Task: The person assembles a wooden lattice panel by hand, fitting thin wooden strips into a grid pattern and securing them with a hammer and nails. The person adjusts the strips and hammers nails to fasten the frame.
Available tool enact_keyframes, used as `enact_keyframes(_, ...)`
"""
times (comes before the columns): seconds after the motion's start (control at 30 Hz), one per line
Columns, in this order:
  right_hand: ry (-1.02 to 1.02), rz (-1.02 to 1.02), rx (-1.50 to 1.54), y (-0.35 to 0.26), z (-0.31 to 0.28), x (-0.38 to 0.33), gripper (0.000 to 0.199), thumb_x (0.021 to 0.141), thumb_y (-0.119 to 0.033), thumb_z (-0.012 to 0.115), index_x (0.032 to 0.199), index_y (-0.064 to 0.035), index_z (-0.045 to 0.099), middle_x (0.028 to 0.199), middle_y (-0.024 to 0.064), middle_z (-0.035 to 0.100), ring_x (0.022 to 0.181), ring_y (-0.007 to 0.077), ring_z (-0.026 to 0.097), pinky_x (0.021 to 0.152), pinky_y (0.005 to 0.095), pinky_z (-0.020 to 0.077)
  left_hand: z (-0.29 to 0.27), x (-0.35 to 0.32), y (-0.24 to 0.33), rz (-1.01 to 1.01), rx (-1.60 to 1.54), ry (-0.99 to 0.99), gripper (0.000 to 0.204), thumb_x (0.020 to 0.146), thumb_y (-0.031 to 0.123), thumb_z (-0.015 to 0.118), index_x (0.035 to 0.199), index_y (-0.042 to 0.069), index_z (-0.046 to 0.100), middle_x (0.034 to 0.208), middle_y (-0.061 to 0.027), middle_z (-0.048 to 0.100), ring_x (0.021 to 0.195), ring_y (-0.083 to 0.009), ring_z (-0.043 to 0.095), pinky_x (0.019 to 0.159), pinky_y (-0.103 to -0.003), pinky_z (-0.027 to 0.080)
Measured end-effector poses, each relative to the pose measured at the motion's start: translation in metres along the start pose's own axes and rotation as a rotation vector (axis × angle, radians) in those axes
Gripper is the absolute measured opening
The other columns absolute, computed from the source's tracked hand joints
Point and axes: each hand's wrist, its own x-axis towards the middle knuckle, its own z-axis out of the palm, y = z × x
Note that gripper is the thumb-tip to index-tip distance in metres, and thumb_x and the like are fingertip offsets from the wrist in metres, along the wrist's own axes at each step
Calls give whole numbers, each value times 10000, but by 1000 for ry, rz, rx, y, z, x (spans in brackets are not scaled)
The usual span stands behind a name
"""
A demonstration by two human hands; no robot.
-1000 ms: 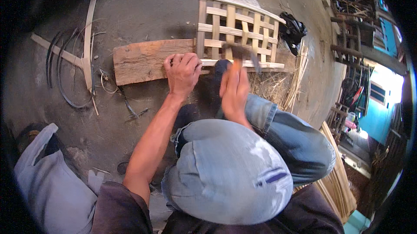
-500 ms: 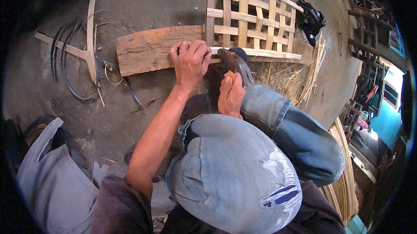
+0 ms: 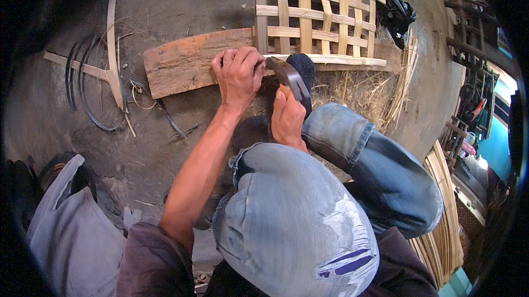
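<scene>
My right hand grips a claw hammer by its orange-brown handle, with the steel head pointing up and left. Curled fingers close my left hand at the near left corner of a woven bamboo lattice panel; what they pinch, if anything, is hidden. The hammer's face is right beside those fingertips, and I cannot tell whether it touches the panel's near rail. Under this edge lies a rough wooden plank, and the panel's pale strips cross over and under each other.
Dark strapping coils and joined pale slats lie on the floor at left. A black plastic bag, dry shavings and thin strips are at right. My dark-shod foot stands beside the plank; bamboo slats are stacked lower right.
The hammer has shifted slightly left, and its head has turned more upright, closer to my left hand. My left hand stays at the panel's corner. A dark shape has entered at top left.
</scene>
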Motion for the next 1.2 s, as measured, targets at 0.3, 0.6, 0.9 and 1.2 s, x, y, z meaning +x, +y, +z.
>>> enact_keyframes(0.3,3,34,31,8,-3,-2,220,1001,-158,479,1053,28,583,955,240,613,816,442,610,701,467,487,-32,9,-43,124,-31,-104,134,787,156,736,914,166,695,950,43,655,906,-185,580,761,-344,424)
enact_keyframes(0.6,-39,79,14,-9,-14,2,226,994,-168,487,1062,19,596,995,258,618,855,435,620,736,453,502,-38,8,-48,157,-13,-169,176,780,236,751,932,182,679,954,53,634,906,-184,571,789,-355,414)
enact_keyframes(0.9,-122,150,-187,-5,-4,3,222,961,-116,517,1041,76,596,960,226,654,845,409,636,745,448,511,-34,8,-47,178,-5,-157,167,781,230,752,923,166,691,940,32,652,891,-197,588,764,-360,418)
enact_keyframes(1.2,2,-25,-118,9,16,3,218,967,-142,528,1014,46,629,923,166,660,816,350,648,689,443,516,-35,7,-44,163,-5,-166,159,790,246,742,921,181,678,931,49,631,901,-176,577,784,-344,413)
